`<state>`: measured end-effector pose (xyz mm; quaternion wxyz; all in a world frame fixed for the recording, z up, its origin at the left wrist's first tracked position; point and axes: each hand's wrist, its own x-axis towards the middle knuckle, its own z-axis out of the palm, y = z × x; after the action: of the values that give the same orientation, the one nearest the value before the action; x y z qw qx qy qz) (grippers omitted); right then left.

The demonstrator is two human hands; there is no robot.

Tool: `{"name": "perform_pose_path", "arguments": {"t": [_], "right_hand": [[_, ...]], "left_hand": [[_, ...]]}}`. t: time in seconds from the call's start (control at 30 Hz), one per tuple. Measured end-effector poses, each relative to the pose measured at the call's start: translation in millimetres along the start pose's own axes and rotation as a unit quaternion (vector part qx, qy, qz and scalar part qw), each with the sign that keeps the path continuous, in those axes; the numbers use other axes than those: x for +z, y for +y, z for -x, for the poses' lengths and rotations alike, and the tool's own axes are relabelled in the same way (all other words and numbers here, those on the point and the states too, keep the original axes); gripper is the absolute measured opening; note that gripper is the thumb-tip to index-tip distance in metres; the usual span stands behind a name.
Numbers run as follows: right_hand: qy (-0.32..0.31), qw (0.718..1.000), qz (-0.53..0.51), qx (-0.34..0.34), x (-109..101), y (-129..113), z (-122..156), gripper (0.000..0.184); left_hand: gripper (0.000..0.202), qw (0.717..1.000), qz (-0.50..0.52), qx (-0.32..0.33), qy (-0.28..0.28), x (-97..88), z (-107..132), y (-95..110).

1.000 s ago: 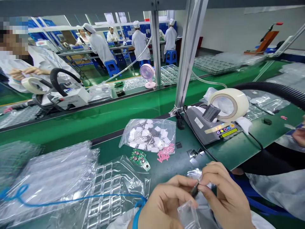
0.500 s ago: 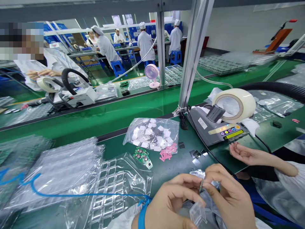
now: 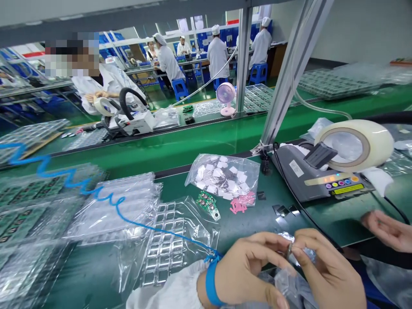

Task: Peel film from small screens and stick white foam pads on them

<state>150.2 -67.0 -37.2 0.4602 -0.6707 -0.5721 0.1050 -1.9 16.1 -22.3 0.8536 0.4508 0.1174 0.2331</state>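
Co-worker's hand [image 3: 391, 231] withdrew — black cable [image 3: 301, 207] lies between tape dispenser [image 3: 299, 189] and right hand [image 3: 331, 270].

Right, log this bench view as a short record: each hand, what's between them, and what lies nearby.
Left hand: fingertips on a small part; blue band around wrist
Right hand: fingertips at the same part
Part type: too hidden to tell
Close to both hands: clear plastic piece
Ahead: clear bag of white pieces, green circuit board, pink pieces
Ahead right: grey machine, tape roll
Far right: another person's hand
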Motion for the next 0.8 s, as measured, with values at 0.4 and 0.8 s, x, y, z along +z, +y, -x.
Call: {"name": "perform_pose_path", "arguments": {"t": [0.4, 0.8], "right_hand": [[-0.070, 0.992, -0.102, -0.024, 5.4, 0.0, 0.1, 0.019], [-0.151, 0.983, 0.103, 0.023, 29.3, 63.2, 0.1, 0.012]], "left_hand": [[0.037, 0.975, 0.170, -0.079, 0.120, -6.4, -3.4, -8.3], [0.034, 0.974, 0.175, -0.066, 0.125, -21.6, 1.8, 6.0]]}}
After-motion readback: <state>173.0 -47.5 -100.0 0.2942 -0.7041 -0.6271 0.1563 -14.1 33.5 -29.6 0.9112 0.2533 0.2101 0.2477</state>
